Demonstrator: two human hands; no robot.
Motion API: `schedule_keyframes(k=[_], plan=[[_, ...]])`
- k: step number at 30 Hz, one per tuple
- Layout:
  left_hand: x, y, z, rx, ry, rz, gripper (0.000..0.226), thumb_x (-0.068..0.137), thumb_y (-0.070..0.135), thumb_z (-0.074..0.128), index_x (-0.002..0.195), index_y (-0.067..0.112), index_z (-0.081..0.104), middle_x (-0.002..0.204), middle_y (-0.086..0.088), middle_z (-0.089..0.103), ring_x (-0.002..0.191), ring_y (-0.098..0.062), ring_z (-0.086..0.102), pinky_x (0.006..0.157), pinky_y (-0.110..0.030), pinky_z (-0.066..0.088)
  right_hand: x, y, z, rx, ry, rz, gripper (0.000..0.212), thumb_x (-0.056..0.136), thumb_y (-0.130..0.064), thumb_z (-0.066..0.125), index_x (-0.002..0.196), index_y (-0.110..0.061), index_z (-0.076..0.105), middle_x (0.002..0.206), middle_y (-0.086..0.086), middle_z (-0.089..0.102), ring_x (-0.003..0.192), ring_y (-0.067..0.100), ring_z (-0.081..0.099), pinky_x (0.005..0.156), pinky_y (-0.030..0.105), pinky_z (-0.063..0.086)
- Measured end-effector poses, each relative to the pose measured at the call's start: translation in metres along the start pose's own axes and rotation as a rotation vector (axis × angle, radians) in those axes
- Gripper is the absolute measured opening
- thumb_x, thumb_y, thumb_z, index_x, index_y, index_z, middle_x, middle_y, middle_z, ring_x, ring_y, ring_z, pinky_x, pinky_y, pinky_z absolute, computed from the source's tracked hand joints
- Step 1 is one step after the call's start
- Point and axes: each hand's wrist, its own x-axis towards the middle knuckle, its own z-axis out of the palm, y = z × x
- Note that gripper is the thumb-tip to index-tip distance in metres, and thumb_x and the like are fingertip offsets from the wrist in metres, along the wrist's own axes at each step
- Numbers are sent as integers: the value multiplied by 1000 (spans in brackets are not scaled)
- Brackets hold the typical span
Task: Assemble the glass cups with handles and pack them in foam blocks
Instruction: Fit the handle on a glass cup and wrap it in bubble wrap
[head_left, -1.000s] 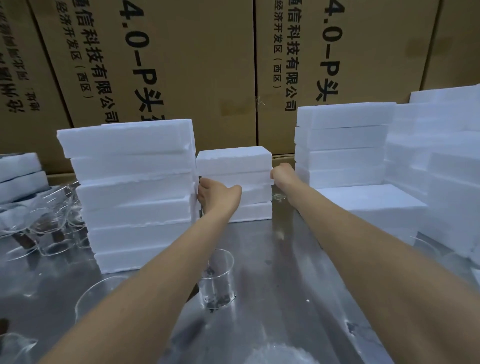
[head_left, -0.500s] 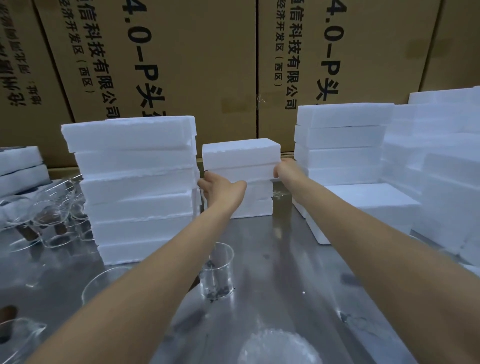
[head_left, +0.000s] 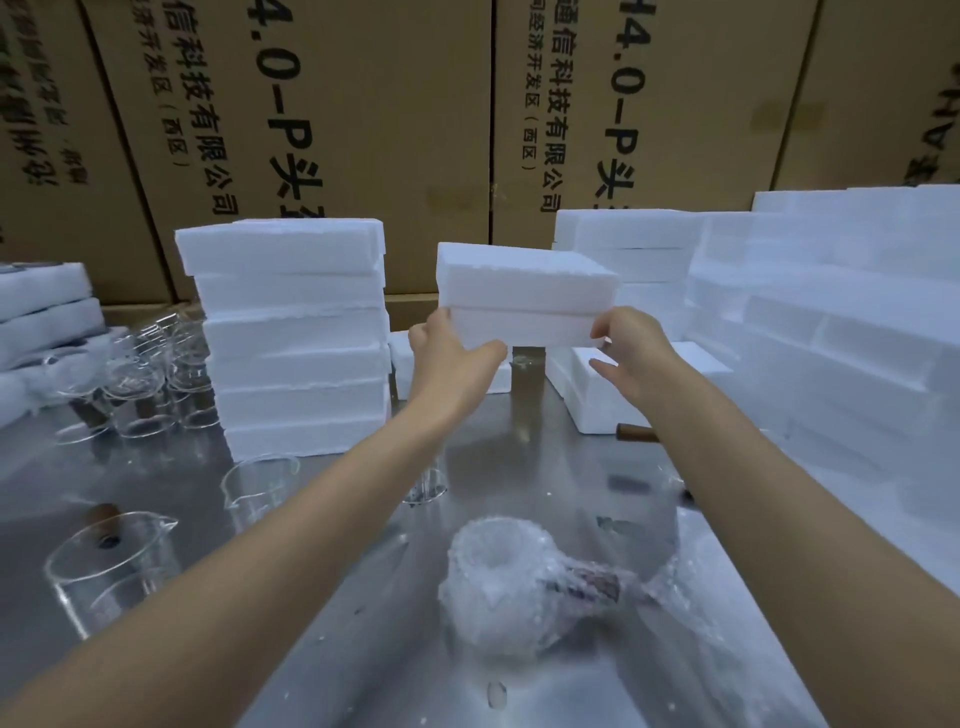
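Above the steel table (head_left: 524, 467), in the head view, both hands hold a pair of stacked foam blocks (head_left: 524, 299) clear of the surface, tilted slightly down to the right. The left hand (head_left: 449, 358) grips the lower left corner, thumb along the underside; the right hand (head_left: 631, 358) pinches the lower right edge between curled fingers and thumb. Beneath the raised pair, more foam (head_left: 449, 371) rests on the table. A tall foam stack (head_left: 296, 338) stands just left of it, and further foam stacks (head_left: 779, 312) rise on the right. Near the front edge lies a cup wrapped in bubble film (head_left: 506, 587), its handle pointing right. Bare glass cups (head_left: 111, 564) stand at the left, with more clustered farther back. Printed cardboard cartons (head_left: 363, 119) form the backdrop.
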Motion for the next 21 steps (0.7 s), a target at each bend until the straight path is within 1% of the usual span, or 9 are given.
schedule_keyframes(k=[3,6,8,11,12,14,16,19,21], plan=[[-32,2,-5,-91,-51,-13,52,88,17,59,137,16,41,135,-3,42,116,-17,49,93,-32,44,-25,5,-21,52,56,35,24,87,0,43,107,-9,52,131,5,47,118,22,46,82,29,44],[-62,-5,-10,-133,-63,-23,46,90,17,58,133,19,42,132,1,45,109,-10,50,80,-22,42,-50,18,-35,35,90,42,25,86,1,42,105,-12,51,135,5,45,116,23,46,82,31,44],[-79,-13,-13,-146,-42,-38,44,90,17,58,132,21,43,127,5,46,102,-7,50,73,-22,41,-65,30,-41,26,84,44,25,86,1,42,104,-13,51,126,4,48,109,22,48,83,31,44],[-96,-26,-18,-165,-4,-49,39,90,15,58,127,23,47,121,7,50,106,-11,50,77,-26,42,-84,49,-47,-31,47,26,21,85,1,41,87,-17,52,100,-2,51,96,18,49,87,34,44],[-100,-31,-19,-170,6,-50,36,91,13,58,124,22,49,119,6,52,106,-12,52,77,-24,43,-88,55,-48,-54,33,29,22,85,2,41,86,-17,54,100,-2,51,99,20,49,87,36,44],[-106,-43,-21,-185,26,-57,30,90,10,58,117,22,52,113,8,56,104,-13,55,80,-23,46,-97,65,-47,-107,14,52,26,82,1,40,97,-13,56,109,3,54,105,25,50,86,37,46],[-110,-54,-22,-192,32,-58,24,91,9,57,109,24,56,107,10,58,101,-16,60,84,-29,51,-104,72,-46,-159,22,82,22,79,2,40,92,-11,53,95,7,53,91,26,50,79,37,44],[-113,-66,-22,-193,28,-40,20,92,10,55,94,30,56,102,7,61,90,-15,63,75,-29,51,-114,72,-46,-253,55,87,20,82,5,39,80,-13,47,76,3,43,69,16,42,65,30,39],[-113,-72,-21,-188,19,-25,16,94,15,54,90,30,57,96,9,62,85,-11,63,73,-27,49,-119,70,-47,-289,75,56,24,84,6,38,75,-15,47,75,-1,44,67,10,40,68,32,45]])
